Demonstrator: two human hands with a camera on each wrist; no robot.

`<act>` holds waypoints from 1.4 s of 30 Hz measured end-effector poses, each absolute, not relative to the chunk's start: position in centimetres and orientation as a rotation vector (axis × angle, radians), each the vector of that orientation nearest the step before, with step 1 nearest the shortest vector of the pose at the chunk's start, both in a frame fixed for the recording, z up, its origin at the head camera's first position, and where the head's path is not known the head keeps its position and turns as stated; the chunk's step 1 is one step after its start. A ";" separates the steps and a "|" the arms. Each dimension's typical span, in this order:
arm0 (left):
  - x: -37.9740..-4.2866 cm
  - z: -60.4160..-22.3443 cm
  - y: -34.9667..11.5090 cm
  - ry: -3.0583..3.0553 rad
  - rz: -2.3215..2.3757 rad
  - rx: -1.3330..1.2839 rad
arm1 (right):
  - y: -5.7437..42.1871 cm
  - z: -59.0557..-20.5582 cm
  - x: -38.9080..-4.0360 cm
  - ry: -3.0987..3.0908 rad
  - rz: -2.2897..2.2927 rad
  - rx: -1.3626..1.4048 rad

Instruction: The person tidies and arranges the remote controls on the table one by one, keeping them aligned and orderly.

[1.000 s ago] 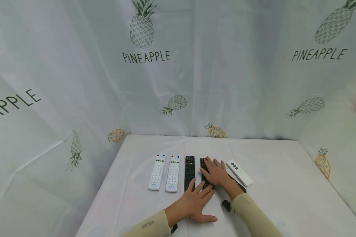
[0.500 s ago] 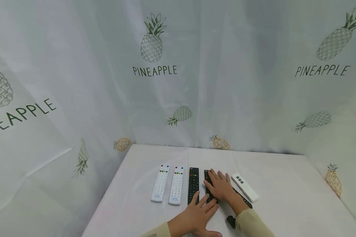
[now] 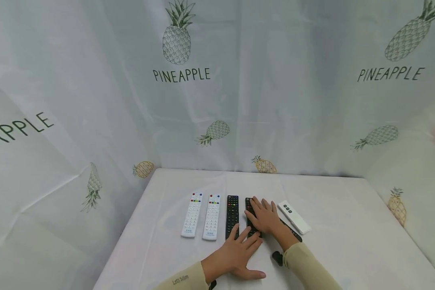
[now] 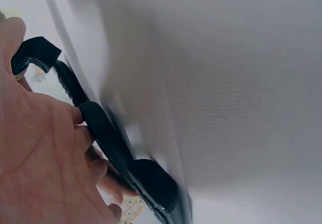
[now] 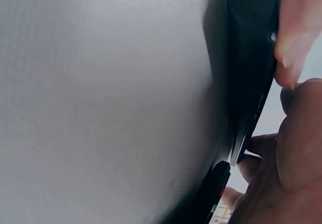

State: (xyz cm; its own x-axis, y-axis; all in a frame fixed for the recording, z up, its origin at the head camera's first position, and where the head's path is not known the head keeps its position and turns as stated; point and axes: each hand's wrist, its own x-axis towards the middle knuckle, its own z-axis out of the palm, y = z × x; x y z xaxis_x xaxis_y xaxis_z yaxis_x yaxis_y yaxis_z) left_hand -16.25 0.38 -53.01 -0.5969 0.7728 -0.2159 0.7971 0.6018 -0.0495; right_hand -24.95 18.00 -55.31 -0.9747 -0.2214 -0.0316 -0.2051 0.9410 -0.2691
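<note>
Near the middle of the table in the head view, my left hand (image 3: 235, 257) lies with spread, straight fingers at the near ends of two black remote controls. Its index fingertip touches the left black remote (image 3: 233, 211), and the other fingertips reach the right black remote (image 3: 248, 204). My right hand (image 3: 266, 219) rests flat over the upper part of that right remote, covering much of it. In the left wrist view, fingertips meet the edge of a black remote (image 4: 108, 138). The right wrist view shows fingers on a black remote (image 5: 254, 48) close to the cloth.
Two long white remotes (image 3: 192, 215) stand in line to the left. Beyond my right wrist lies another black remote (image 3: 293, 231), slanted and partly hidden, beside a small white remote (image 3: 293, 217). A pineapple-print curtain (image 3: 275, 92) hangs behind the white table (image 3: 333, 205).
The head view tilted up, then came back down. Both hands and all the remotes keep practically the same places on the table.
</note>
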 end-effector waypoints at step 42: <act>-15.9 -52.3 0.4 2.674 -0.182 1.247 | 17.9 -55.2 -25.4 3.019 -0.345 -0.359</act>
State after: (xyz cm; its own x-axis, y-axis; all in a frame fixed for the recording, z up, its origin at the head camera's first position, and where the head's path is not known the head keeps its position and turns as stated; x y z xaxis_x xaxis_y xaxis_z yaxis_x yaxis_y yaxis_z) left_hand -15.92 0.39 -52.32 -0.6302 0.7450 -0.2186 0.7678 0.6398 -0.0328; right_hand -25.42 17.85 -55.23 -0.9692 -0.2403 -0.0542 -0.2219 0.9471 -0.2320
